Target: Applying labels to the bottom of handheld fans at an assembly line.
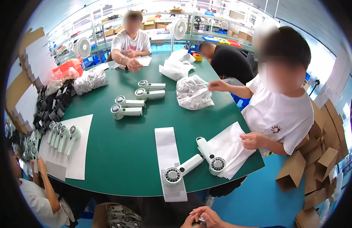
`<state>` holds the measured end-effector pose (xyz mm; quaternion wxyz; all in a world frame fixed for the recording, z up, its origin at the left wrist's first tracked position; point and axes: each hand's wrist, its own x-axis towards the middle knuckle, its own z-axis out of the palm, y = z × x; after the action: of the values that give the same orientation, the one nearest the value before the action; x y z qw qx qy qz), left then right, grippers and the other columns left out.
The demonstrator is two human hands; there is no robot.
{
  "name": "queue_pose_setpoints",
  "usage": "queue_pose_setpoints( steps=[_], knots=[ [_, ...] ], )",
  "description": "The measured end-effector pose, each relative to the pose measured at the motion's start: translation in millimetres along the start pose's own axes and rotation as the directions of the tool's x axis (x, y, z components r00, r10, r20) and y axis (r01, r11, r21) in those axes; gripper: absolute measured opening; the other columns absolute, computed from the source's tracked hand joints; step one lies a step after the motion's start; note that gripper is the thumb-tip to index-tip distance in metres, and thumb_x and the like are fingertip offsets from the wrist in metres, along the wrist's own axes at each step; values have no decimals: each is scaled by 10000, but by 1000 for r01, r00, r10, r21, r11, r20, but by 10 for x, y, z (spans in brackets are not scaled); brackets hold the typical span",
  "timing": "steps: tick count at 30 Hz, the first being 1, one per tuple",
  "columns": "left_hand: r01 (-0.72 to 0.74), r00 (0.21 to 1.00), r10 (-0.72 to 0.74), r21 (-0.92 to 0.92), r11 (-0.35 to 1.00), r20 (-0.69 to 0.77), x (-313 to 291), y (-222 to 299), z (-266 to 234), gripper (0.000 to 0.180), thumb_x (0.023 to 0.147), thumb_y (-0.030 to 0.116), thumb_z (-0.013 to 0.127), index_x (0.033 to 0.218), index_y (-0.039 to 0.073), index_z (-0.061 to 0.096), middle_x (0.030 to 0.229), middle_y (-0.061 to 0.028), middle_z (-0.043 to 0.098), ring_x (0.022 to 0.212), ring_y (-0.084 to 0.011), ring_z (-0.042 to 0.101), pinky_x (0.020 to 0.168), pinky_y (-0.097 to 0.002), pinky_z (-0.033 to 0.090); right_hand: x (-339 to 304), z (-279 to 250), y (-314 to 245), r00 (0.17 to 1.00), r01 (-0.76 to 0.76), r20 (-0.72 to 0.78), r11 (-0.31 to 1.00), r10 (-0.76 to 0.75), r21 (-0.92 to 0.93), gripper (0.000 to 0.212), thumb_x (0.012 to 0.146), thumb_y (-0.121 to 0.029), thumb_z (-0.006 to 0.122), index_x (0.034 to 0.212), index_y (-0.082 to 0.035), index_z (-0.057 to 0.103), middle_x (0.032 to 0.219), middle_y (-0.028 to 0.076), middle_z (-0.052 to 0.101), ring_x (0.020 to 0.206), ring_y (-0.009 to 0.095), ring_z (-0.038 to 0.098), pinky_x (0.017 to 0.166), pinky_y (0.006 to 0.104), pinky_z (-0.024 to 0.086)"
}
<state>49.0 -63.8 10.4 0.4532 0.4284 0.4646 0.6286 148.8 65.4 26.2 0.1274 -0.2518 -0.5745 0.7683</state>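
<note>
At the bottom edge, below the table, my left hand [188, 221] and my right hand [210, 217] are close together with curled fingers. A small greyish piece shows between them; most of it is hidden, and its kind is unclear. Nearest on the table are two pale handheld fans: one fan [173, 176] rests on a long white paper strip [166, 142], and another fan [217, 165] lies partly on stacked white sheets [235, 144]. Below the table edge, to the left of my hands, a cardboard box [100, 216] holds several similar fans.
Several handheld fans [124, 111] lie mid-table, others [71, 138] on a white sheet at left. Clear plastic bags [193, 93] and a black heap [50, 104] sit on the green table [122, 159]. Co-workers surround it; one person [278, 114] is at right, beside cartons [292, 171].
</note>
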Motion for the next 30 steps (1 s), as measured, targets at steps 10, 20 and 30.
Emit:
queue_pose_setpoints(
  steps=[10,20,30],
  knots=[
    [28,989,-41,-95,995,-139,-219,-260,-92,491,876,437,743,1092,55,522,927,-76,489,814,-200,467,746,-373,405,-167,-369,305,990,14,-143,987,9,159,654,1051,-513,470,1382,46,397,922,153,679,810,184,649,820,313,526],
    [226,939,-248,-115,967,-239,127,-224,-224,590,859,627,634,848,41,562,833,-46,557,760,-140,522,686,-295,418,94,-421,-399,929,124,-359,989,-88,78,583,1075,-346,276,1557,-17,269,687,100,603,650,194,571,685,335,490],
    [7,978,-27,-97,995,-205,280,72,-158,372,669,265,774,857,45,542,816,-66,534,736,-205,536,698,-327,431,272,-450,-310,844,397,-399,918,-359,13,490,1059,-250,289,1469,7,369,698,57,520,700,188,500,776,378,427]
  ],
)
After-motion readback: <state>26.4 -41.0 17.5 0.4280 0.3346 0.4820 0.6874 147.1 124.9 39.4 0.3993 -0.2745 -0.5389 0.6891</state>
